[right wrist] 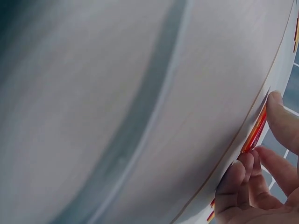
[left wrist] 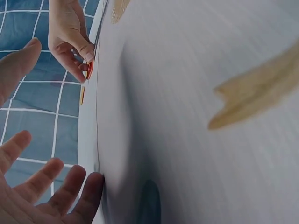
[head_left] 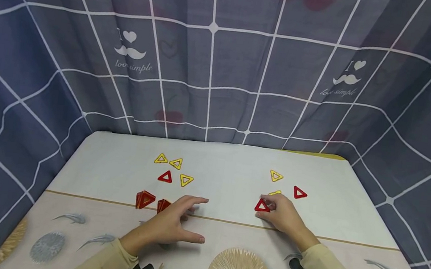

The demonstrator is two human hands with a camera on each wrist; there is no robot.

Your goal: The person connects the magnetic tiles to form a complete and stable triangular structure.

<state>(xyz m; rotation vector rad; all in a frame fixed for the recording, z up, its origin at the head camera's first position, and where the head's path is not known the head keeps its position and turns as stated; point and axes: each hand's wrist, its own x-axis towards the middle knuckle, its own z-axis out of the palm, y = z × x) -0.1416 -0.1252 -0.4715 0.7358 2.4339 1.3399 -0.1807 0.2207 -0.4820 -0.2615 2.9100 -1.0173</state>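
Note:
My right hand (head_left: 285, 215) pinches a hollow red triangle (head_left: 259, 209) between thumb and fingers, low over the white sheet. In the right wrist view its orange-red edge (right wrist: 255, 133) shows between thumb and fingertips. A yellow triangle (head_left: 275, 192) lies partly hidden behind this hand. My left hand (head_left: 172, 223) is held over the table with fingers spread and nothing in them. It partly covers one red stack of triangles (head_left: 161, 206); another red stack (head_left: 139, 200) sits to its left.
Beyond the left hand lie yellow triangles (head_left: 161, 162) and one red triangle (head_left: 164, 180). On the right are another yellow triangle (head_left: 272, 176) and a red triangle (head_left: 296, 192). A patterned cloth (head_left: 108, 218) covers the near table; a checked curtain (head_left: 231, 73) encloses the back and sides.

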